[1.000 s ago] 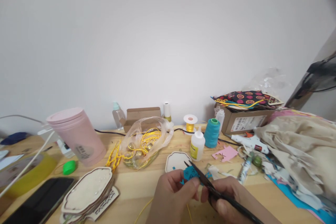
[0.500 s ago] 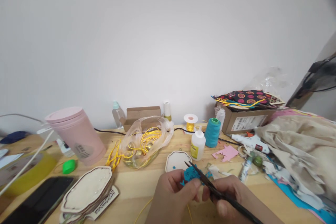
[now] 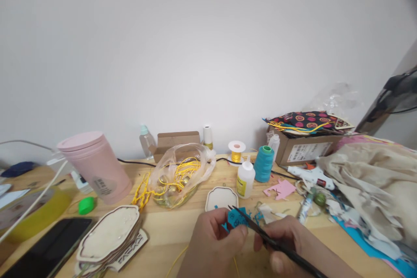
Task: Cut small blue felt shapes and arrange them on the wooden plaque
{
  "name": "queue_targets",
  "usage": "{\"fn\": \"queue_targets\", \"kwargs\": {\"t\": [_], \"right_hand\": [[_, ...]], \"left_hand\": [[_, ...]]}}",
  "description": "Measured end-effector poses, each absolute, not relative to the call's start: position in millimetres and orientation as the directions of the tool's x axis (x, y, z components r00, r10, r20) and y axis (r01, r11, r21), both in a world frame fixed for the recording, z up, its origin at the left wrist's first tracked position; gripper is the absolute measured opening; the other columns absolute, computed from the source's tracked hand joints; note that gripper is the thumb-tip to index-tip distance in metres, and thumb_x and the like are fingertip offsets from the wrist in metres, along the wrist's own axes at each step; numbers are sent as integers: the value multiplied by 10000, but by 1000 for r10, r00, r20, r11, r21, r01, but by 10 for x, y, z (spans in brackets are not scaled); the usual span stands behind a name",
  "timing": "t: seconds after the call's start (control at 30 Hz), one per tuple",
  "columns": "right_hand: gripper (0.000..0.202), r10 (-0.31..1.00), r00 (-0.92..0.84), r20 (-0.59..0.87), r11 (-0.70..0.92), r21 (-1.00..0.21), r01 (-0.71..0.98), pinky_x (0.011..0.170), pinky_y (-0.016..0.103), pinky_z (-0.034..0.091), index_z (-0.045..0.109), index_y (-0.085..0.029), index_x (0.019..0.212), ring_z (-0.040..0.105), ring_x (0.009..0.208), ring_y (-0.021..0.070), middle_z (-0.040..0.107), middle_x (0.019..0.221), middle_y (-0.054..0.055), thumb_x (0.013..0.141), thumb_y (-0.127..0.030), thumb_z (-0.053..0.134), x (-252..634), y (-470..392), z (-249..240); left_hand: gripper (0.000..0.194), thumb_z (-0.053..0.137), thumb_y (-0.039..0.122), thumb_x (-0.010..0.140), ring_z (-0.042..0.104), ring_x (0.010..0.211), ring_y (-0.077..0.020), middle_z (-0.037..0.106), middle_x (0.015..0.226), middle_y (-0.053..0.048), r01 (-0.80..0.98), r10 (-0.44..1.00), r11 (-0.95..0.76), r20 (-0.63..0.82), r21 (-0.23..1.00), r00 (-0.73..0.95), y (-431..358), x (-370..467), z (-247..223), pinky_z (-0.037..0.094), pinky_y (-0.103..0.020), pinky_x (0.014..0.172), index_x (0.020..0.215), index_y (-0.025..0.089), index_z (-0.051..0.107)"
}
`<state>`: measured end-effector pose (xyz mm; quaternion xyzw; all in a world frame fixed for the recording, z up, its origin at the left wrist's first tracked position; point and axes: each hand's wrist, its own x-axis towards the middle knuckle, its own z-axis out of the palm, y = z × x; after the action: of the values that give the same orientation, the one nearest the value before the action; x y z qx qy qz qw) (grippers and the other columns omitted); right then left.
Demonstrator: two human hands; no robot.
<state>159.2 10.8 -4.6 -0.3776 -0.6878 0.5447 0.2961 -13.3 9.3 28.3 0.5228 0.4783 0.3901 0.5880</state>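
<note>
"What is the left hand [image 3: 217,238] doing?"

"It pinches a blue piece [image 3: 233,220] between thumb and fingers. Dark marks show on the piece's face."

"And the right hand [image 3: 289,238]?"

"It grips black scissors [image 3: 250,222] by the handles, most of which the fingers cover. The blades lie across the blue piece, pointing up and to the left, their tips a little apart."

"Where exactly is the blue piece?"

"Over the near part of the table [image 3: 163,236], in front of the white plaque [image 3: 222,197]. Whether it touches the plaque, one cannot tell. Small blue bits [image 3: 259,217] show just beyond the blades."

"What stands near the hands?"

"A bottle [image 3: 246,180] with a yellow label, upright just behind them, and a teal thread cone [image 3: 263,165] right beside it. A pink scrap [image 3: 282,189] lies to the right of the bottle."

"And to the left?"

"A clear bag [image 3: 206,165] with yellow cord [image 3: 187,169] in it, a stack of plaques [image 3: 109,235], and a phone [image 3: 54,248] next to the stack."
</note>
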Motion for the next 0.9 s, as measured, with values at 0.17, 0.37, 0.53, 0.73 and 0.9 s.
{"fn": "queue_targets", "kwargs": {"t": [0.17, 0.37, 0.53, 0.73, 0.9], "right_hand": [[556, 856, -511, 84, 206, -960, 188, 353, 207, 169, 607, -118, 672, 231, 412, 70, 308, 477, -53, 641, -657, 474, 1557, 150, -149], [545, 889, -454, 63, 154, -974, 167, 331, 199, 181, 567, -142, 716, 224, 364, 61, 315, 470, -63, 658, -668, 435, 1497, 70, -2], [486, 882, -465, 80, 144, -984, 104, 355, 204, 209, 575, -159, 691, 264, 404, 78, 338, 520, -47, 658, -633, 476, 1486, 36, 160], [417, 863, -491, 120, 142, -990, 7, 391, 198, 213, 564, -154, 734, 226, 410, 63, 302, 511, -71, 712, -564, 496, 1496, 64, -12], [458, 870, -479, 117, 156, -987, 43, 383, 204, 182, 550, -136, 680, 216, 423, 66, 303, 508, -63, 688, -590, 492, 1466, 79, -8]], "left_hand": [[87, 578, 217, 646, 452, 588, -123, 557, 578, 25, -60, 971, 159, -145, 986, 189, 123, -160, 251, 347, -213, 566, 629, 135, 604], [133, 652, 244, 624, 520, 627, -146, 620, 618, -8, -210, 954, 173, -111, 962, 278, 132, -107, 218, 395, -237, 626, 689, 129, 644], [139, 637, 248, 651, 525, 625, -146, 616, 587, -14, -255, 950, 174, -95, 951, 297, 123, -61, 217, 398, -242, 648, 596, 121, 643], [188, 628, 288, 651, 525, 610, -156, 625, 555, -24, -237, 962, 175, -114, 956, 248, 112, -73, 240, 401, -256, 652, 569, 120, 632], [179, 638, 290, 625, 510, 601, -152, 605, 557, -8, -196, 977, 160, -128, 967, 169, 101, -76, 262, 388, -241, 614, 540, 134, 609]]}}
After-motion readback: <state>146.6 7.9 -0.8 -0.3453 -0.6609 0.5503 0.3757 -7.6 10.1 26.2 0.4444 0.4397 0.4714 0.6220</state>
